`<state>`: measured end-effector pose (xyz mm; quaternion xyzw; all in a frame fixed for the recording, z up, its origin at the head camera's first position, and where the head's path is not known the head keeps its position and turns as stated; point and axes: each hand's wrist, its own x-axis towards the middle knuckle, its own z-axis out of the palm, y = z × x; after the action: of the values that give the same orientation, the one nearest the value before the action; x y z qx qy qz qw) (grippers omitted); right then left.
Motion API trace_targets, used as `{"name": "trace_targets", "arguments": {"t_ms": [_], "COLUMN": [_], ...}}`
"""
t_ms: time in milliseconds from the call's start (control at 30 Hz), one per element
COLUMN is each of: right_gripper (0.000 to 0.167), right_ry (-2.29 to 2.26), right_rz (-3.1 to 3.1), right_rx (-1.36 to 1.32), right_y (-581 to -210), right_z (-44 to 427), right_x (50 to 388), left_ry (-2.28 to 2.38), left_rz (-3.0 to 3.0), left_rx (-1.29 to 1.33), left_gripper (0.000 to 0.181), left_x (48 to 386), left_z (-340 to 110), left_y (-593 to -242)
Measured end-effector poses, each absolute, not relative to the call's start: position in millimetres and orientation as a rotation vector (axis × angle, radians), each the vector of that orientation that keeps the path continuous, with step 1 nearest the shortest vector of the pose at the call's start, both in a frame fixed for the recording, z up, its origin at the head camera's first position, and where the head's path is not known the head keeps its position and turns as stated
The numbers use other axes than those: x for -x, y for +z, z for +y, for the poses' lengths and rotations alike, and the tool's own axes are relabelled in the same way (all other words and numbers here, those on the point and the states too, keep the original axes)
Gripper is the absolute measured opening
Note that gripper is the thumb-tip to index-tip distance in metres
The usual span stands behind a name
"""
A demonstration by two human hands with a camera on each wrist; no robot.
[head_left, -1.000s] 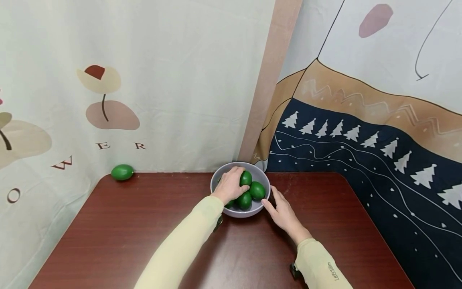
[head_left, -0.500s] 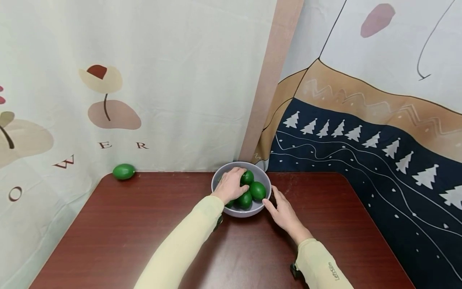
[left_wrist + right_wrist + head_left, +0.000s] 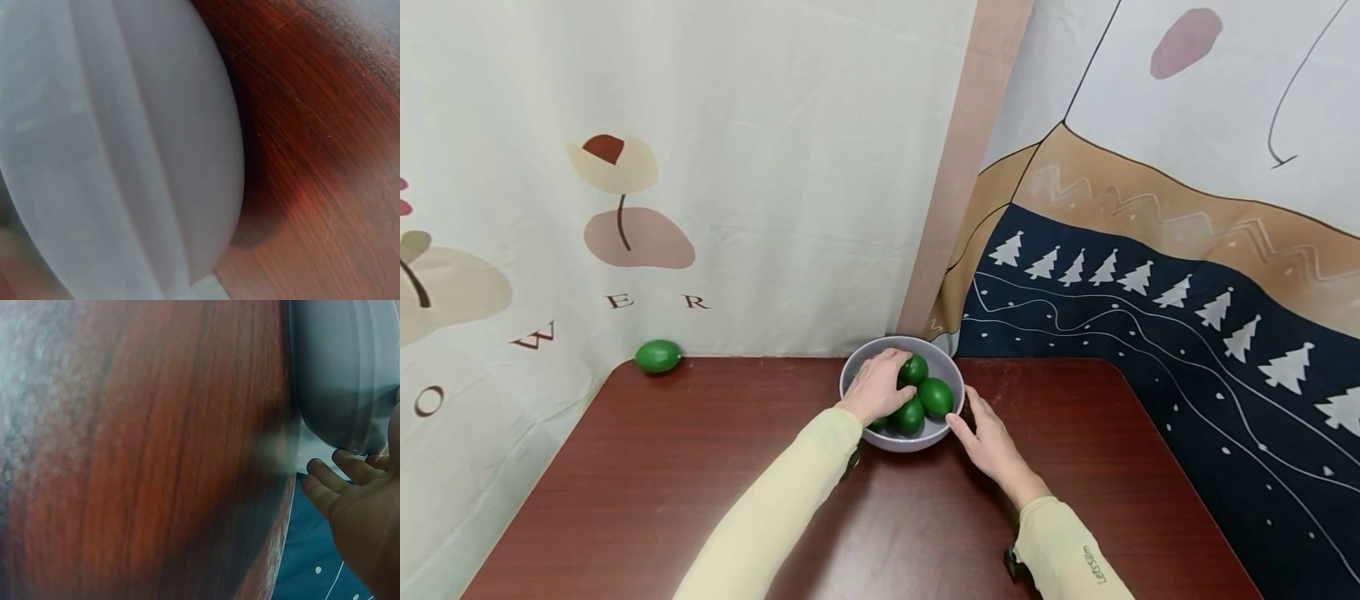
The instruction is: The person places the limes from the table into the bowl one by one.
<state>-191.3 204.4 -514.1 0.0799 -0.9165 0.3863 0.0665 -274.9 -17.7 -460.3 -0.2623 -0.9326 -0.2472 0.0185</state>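
A grey bowl (image 3: 901,443) stands at the table's back edge with several green limes (image 3: 936,397) in it. My left hand (image 3: 877,387) reaches down into the bowl from the left, its thumb and fingers around a lime (image 3: 914,369); the back of the hand covers part of the fruit, so its grip is partly hidden. On the bowl's right side, my right hand (image 3: 992,446) rests with fairly straight fingers against the outer wall and the thumb at the rim. The right wrist view shows those fingertips touching the bowl's wall (image 3: 337,369). Only the bowl's outside (image 3: 156,137) fills the left wrist view.
One more lime (image 3: 658,356) lies at the far left corner of the brown table (image 3: 715,467). Behind the table hang a pale printed curtain (image 3: 775,167) and, at the right, a dark blue cloth with white trees (image 3: 1112,317).
Both hands and the bowl stay practically where they were. The whole head view has shifted very slightly, and the limes lie as before.
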Motion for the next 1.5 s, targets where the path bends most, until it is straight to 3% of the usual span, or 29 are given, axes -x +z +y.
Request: {"name": "trace_targets", "arguments": {"t_ms": [1500], "right_gripper": [0.063], "right_ry": [1.155], "right_rz": [-2.730], "right_rx": [-0.272], "right_y": [-511.6], "right_z": [203.5], "right_x": [190.0], "left_ry": [-0.830], "left_rz": [-2.752], "left_rx": [0.752], "left_gripper": [0.058], "left_x": [266.0], "left_z": [-80.6], "left_y": [-454.0]}}
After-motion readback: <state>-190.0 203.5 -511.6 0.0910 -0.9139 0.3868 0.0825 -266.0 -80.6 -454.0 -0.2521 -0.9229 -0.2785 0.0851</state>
